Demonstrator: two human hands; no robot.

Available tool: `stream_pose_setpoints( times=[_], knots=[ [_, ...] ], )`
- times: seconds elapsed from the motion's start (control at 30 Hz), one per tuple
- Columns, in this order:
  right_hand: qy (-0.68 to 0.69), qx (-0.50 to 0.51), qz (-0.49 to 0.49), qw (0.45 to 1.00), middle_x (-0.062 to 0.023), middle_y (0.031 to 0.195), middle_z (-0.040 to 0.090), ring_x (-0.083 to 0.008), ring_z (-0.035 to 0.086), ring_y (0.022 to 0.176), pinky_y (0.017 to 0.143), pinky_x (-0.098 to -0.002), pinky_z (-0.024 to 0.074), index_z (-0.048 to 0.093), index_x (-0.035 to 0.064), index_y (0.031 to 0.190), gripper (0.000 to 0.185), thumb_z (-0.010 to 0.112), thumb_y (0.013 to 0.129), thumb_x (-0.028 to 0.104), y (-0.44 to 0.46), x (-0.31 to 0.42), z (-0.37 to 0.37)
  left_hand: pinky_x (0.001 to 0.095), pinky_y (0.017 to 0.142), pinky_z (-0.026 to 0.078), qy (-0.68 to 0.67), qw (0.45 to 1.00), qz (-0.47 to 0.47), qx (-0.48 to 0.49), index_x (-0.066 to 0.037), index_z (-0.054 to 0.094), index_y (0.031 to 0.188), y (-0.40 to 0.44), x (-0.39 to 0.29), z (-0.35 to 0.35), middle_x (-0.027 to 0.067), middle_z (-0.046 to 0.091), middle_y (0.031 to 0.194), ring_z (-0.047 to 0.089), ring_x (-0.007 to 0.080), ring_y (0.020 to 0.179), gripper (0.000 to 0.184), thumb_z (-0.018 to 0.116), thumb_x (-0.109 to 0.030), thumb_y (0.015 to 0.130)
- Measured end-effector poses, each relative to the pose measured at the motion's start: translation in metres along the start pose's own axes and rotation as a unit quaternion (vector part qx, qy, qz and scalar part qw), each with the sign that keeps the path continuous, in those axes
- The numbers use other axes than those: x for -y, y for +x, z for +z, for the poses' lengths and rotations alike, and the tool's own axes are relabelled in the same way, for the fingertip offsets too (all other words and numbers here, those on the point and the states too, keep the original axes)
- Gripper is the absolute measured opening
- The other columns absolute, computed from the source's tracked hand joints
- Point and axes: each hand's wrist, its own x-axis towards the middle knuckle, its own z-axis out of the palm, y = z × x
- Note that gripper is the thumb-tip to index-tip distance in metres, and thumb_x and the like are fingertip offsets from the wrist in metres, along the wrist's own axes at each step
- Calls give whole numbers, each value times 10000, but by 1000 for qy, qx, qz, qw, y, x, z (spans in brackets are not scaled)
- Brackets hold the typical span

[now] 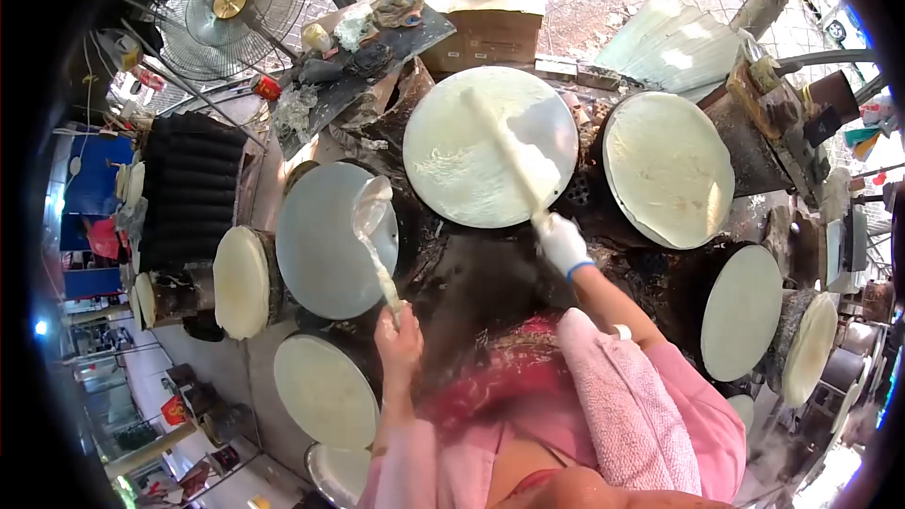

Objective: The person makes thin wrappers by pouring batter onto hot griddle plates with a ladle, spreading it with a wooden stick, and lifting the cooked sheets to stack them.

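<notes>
My left hand (400, 344), bare, is closed around the batter-smeared handle of a metal ladle (372, 212). The ladle's bowl is over the grey round griddle (325, 254) on the left; I cannot tell whether it touches the surface. In a white glove, my right hand (566, 245) grips the near end of a long, pale, batter-coated spreader (509, 146). This spreader lies across the middle griddle (443, 193), which is covered with a pale layer of batter. To the right of it, another griddle bears a round, pale flatbread (665, 170) with slightly lifted edges.
More round griddles with pale sheets stand at the lower left (325, 391) and right (742, 311). A pale round flatbread (241, 283) rests at far left. Beyond are a fan (229, 2), a cluttered board (377, 66), stacked black cylinders (189, 188) and a cardboard box (485, 33).
</notes>
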Motion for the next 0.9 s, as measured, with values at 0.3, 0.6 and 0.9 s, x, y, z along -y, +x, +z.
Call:
stream_pose_setpoints(
  times=[0.3,0.6,0.9],
  knots=[
    [-183,-67,-48,980,-212,754,658,-394,648,718,630,-514,492,584,59,922,376,443,991,401,67,-51,-57,189,413,316,44,999,-18,1,-77,535,958,-16,-6,55,-53,485,658,401,8,479,108,566,-178,984],
    [-173,-5,17,985,-252,936,678,-441,662,812,728,-529,508,164,202,1541,642,423,988,400,45,-81,-56,209,344,325,81,996,-10,39,-47,522,999,10,-4,71,-13,457,625,383,55,403,120,531,-166,1003],
    [-75,-205,-171,961,-233,979,675,-393,665,850,757,-459,531,618,31,1139,356,608,903,297,167,45,-82,217,355,332,134,991,-26,13,-48,520,1005,8,-1,79,-10,453,620,392,66,402,134,525,-181,1005]
  ],
)
